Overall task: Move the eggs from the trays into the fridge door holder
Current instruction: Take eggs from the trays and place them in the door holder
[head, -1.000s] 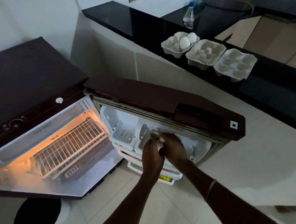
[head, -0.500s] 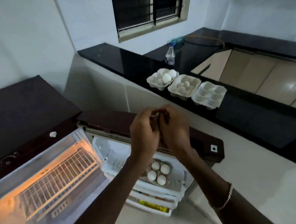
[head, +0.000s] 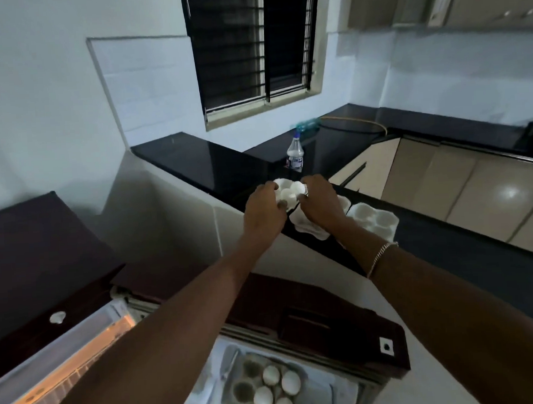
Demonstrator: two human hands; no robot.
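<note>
On the black counter stand three white egg trays. My left hand (head: 264, 211) and my right hand (head: 320, 206) both reach into the leftmost tray (head: 281, 183), where white eggs (head: 291, 193) show between them. The fingers of my left hand curl around one egg at the tray's near edge. My right hand's fingers bend over the tray's right side, and its grip is hidden. Below, the fridge door holder (head: 242, 390) has several eggs (head: 271, 375) and two empty cups.
My right hand partly covers the middle tray (head: 307, 230); the right tray (head: 374, 221) holds no eggs. A plastic bottle (head: 295, 156) stands behind the trays. The open dark-red fridge door (head: 328, 319) juts out under my arms, with the lit fridge interior (head: 81, 353) at lower left.
Both hands have risen from the fridge door holder and reached forward to the leftmost tray on the counter. The view has tilted up towards the window.
</note>
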